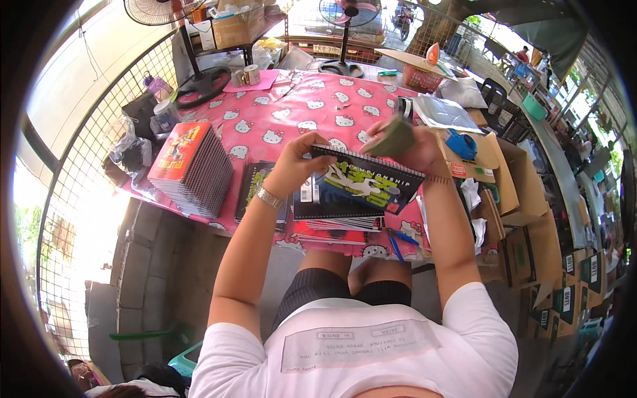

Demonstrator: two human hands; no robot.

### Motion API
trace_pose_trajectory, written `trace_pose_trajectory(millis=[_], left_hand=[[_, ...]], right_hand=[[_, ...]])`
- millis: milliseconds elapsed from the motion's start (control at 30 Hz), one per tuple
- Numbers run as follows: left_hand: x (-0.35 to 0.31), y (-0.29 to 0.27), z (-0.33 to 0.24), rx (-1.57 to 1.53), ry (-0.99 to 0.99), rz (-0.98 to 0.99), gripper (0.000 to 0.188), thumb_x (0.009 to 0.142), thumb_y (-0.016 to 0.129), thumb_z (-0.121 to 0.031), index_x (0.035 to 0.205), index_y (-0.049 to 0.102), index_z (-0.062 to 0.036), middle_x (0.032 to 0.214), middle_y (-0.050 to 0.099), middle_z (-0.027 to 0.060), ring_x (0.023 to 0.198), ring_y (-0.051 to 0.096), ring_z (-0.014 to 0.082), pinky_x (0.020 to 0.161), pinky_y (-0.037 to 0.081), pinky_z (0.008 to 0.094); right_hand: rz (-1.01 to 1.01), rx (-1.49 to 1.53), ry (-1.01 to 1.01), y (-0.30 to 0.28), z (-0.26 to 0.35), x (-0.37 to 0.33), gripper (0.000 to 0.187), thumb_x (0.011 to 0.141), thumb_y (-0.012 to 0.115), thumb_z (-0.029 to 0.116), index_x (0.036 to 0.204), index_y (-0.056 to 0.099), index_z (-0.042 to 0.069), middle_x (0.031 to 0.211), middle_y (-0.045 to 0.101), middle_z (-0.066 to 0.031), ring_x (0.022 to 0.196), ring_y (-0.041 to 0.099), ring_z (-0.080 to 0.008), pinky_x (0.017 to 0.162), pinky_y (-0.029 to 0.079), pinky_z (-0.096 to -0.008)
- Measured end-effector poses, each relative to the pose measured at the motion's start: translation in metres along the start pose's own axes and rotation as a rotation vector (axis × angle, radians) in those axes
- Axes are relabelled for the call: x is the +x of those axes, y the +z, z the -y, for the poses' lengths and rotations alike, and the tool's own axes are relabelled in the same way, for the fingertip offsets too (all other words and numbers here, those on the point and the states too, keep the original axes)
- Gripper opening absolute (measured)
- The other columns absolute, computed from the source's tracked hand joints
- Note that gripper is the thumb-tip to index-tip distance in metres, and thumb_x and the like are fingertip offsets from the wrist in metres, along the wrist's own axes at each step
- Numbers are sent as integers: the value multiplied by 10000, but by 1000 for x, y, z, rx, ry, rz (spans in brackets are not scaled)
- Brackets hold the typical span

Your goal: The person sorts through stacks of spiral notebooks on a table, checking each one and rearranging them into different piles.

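My left hand (300, 166) pinches the upper left corner of a black spiral notebook (368, 182) with green and white print on its cover. The notebook tilts above a stack of spiral notebooks (338, 213) in front of me. My right hand (424, 151) is closed round an olive-green, cloth-like pad (393, 138), blurred by motion, at the notebook's upper right edge. By my left forearm lie more dark spiral notebooks (247, 189), partly hidden. A tall stack of orange-covered spiral notebooks (192, 166) stands farther left.
Blue pens (397, 245) lie near the front edge of the pink-covered table (265, 109). Opened cardboard boxes (514, 179) and a blue tape dispenser (461, 144) are at the right. Mugs (251, 74) and two standing fans (342, 68) are toward the back.
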State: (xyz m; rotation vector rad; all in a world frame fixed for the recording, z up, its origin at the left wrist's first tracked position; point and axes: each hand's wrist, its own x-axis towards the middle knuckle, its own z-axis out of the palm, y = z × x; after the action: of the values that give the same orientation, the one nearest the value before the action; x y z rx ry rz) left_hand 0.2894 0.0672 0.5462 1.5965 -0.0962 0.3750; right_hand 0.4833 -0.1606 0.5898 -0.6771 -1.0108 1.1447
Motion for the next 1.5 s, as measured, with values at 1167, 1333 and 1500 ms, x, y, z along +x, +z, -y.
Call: trace_pose_trajectory(millis=[1167,1333,1500], left_hand=[[4,39,6,536,139,-606,271,979,677,-269,958,685,1,659,570,21,548,537,43,416,486,251],[3,38,9,546,54,-594,213,935,727,-188,1037,689,-4,670,589,26,550,549,50,428,496,260],[-6,46,-3,398,121,-569,156,901,736,-102,1002,711,15,748,601,29,612,564,64,455,510,247]], right_hand=[[-1158,-1460,-364,72,-110,-98,387,920,711,228,1229,643,5,1075,649,-169,1027,597,-338,941,461,-424],[-816,-1583,-464,107,-87,-22,452,863,756,264,1237,655,32,1100,657,-139,1044,598,-323,954,448,-430],[-772,-1675,-444,114,-85,4,473,839,774,244,1251,669,37,1096,663,-132,1029,603,-329,950,450,-439]])
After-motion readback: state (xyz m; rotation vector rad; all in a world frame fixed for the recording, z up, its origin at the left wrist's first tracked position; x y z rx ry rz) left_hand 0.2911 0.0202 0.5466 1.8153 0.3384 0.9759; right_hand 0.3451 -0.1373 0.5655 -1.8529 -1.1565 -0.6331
